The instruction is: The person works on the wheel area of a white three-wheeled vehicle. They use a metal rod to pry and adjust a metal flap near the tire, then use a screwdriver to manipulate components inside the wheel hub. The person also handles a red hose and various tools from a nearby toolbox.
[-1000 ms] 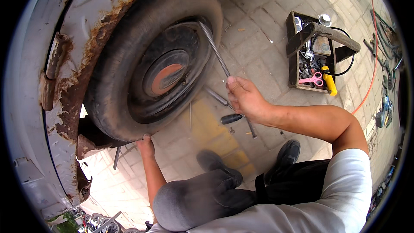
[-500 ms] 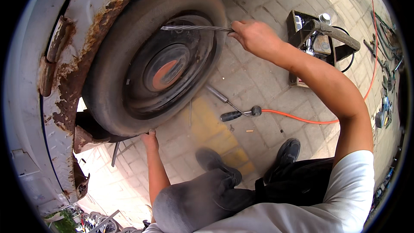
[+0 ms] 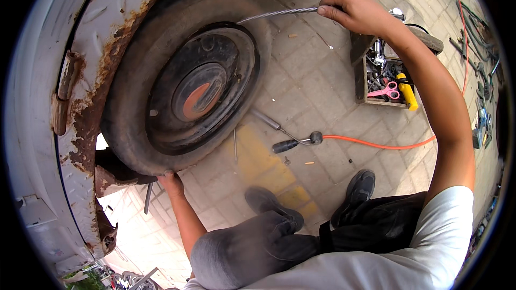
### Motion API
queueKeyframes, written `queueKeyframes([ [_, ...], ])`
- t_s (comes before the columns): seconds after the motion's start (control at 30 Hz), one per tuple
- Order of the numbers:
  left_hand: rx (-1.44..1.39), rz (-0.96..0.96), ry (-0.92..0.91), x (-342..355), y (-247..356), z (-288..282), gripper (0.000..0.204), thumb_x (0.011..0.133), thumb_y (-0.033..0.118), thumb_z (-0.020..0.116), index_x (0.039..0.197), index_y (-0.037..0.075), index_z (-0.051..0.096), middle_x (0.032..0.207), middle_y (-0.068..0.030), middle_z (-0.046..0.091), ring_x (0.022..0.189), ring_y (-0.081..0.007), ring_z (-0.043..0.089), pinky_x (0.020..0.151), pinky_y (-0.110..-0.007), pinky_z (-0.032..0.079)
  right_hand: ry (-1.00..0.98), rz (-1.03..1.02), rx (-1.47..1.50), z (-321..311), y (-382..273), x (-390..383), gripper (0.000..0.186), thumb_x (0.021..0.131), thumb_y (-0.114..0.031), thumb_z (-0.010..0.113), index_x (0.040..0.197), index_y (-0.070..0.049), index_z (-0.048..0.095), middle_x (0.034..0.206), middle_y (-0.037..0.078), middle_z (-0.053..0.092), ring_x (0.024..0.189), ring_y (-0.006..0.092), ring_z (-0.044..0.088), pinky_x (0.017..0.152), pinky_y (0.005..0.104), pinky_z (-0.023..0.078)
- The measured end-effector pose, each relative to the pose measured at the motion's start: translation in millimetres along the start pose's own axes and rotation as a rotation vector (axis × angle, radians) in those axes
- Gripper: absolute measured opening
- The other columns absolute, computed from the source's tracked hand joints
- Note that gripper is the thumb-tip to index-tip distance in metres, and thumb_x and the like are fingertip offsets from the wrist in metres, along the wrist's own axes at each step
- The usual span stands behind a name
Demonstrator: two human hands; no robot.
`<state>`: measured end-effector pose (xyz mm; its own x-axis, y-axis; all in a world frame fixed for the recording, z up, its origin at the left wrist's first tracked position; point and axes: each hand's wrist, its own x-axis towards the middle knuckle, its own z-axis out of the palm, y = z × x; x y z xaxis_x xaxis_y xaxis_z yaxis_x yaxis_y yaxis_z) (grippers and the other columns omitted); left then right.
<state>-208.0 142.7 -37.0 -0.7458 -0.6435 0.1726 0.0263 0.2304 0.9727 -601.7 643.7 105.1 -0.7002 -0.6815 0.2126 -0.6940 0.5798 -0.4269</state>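
A dusty black tyre [image 3: 124,107] on a dark wheel rim [image 3: 226,88] with a red and grey centre sits beside the vehicle's body. My right hand [image 3: 357,13] is closed round the end of a twisted metal bar [image 3: 279,13], to the upper right of the wheel. The bar's far tip meets the wheel's upper part, near where tyre and rim join; whether it is wedged in I cannot tell. At the tyre's lower edge, my left hand [image 3: 172,183] grips the rubber, thumb in front, its other fingers mostly hidden.
Rusty vehicle bodywork [image 3: 80,123] edges the wheel's left. An inflator-like tool [image 3: 293,143] with an orange hose [image 3: 371,143] lies on the paving near a thin rod [image 3: 235,146]. Under my right arm stands a wooden toolbox [image 3: 379,102] holding pink scissors [image 3: 391,91] and a yellow-handled tool [image 3: 407,94].
My right hand has moved up and to the right, drawing the bar back from across the rim. My left hand has slid left and slightly down along the tyre's edge. The wheel has turned.
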Motion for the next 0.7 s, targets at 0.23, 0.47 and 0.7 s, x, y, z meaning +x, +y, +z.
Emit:
queueKeyframes([
  [0.23,-0.039,-0.086,0.013,-5,15,9,0.109,0.057,0.069,0.075,0.139,0.01,0.034,0.138,-0.0041,0.041,0.126,-0.0228,0.039,0.101,-0.041,0.037,-0.017,-0.126,-0.248,-8,15,63,0.039,0.087,-0.044,0.061,0.09,-0.006,0.07,0.076,0.016,0.066,0.071,0.0292,0.063,0.063,0.0401,0.047],
  [0.47,-0.014,-0.12,-0.01,-10,12,11,0.107,0.058,0.069,0.074,0.138,0.01,0.034,0.139,-0.0032,0.039,0.126,-0.0235,0.039,0.101,-0.043,0.036,-0.094,-0.178,-0.248,-4,12,84,0.043,0.087,-0.047,0.058,0.083,-0.005,0.068,0.078,0.017,0.065,0.074,0.0346,0.063,0.065,0.0438,0.048],
  [0.7,-0.004,-0.063,-0.018,-10,0,4,0.104,0.063,0.068,0.072,0.14,0.01,0.032,0.142,-0.0029,0.037,0.129,-0.0225,0.036,0.104,-0.043,0.033,-0.023,0.266,-0.156,38,-53,5,0.04,0.089,-0.043,0.056,0.086,-0.005,0.068,0.076,0.021,0.064,0.074,0.0419,0.061,0.068,0.0459,0.05],
])
